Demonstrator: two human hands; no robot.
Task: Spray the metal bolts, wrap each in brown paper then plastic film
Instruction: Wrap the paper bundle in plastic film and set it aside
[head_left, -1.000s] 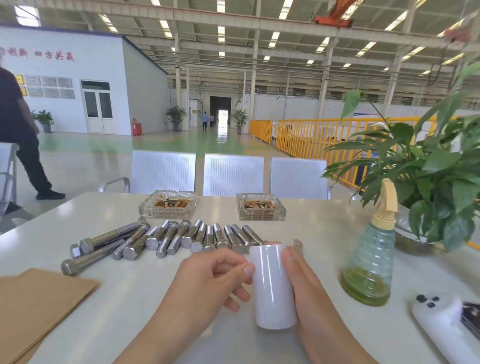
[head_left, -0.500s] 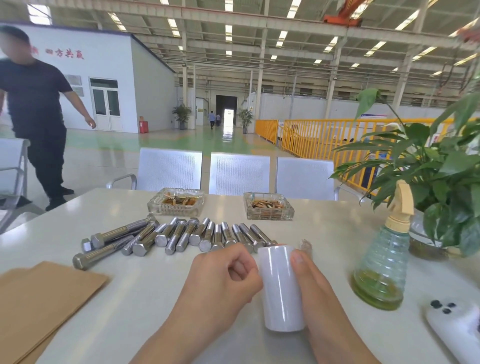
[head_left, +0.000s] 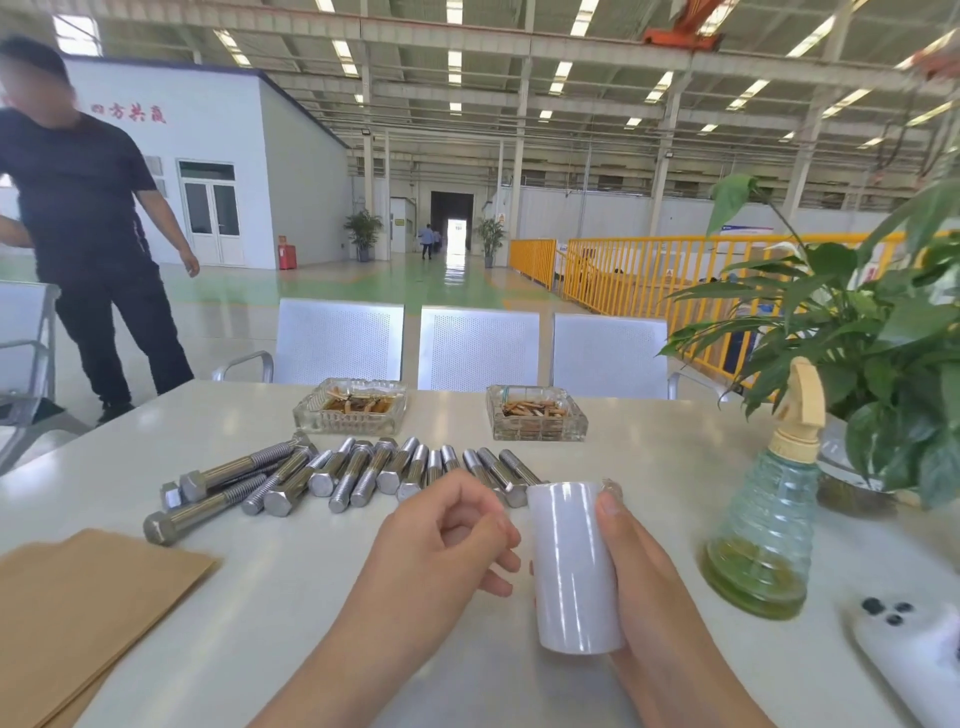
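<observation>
Several steel bolts (head_left: 363, 473) lie side by side in a row on the white table (head_left: 665, 457). In front of them my right hand (head_left: 639, 571) grips an upright white roll of plastic film (head_left: 571, 566) from its right side. My left hand (head_left: 441, 540) hovers just left of the roll, fingers curled and thumb tip against the forefinger; no film shows between them. Sheets of brown paper (head_left: 88, 608) lie at the near left. A clear spray bottle (head_left: 763, 530) holding yellow-green liquid stands to the right.
Two glass ashtrays (head_left: 350, 413) (head_left: 537, 413) sit behind the bolts. A potted plant (head_left: 872, 338) fills the far right and a white phone (head_left: 914, 654) lies near right. Metal chairs (head_left: 478, 345) line the far edge. A person in black (head_left: 88, 218) stands at the left.
My left thumb has come off the roll and the hand has drawn slightly left. The roll stays in my right hand. The person at the left has walked closer.
</observation>
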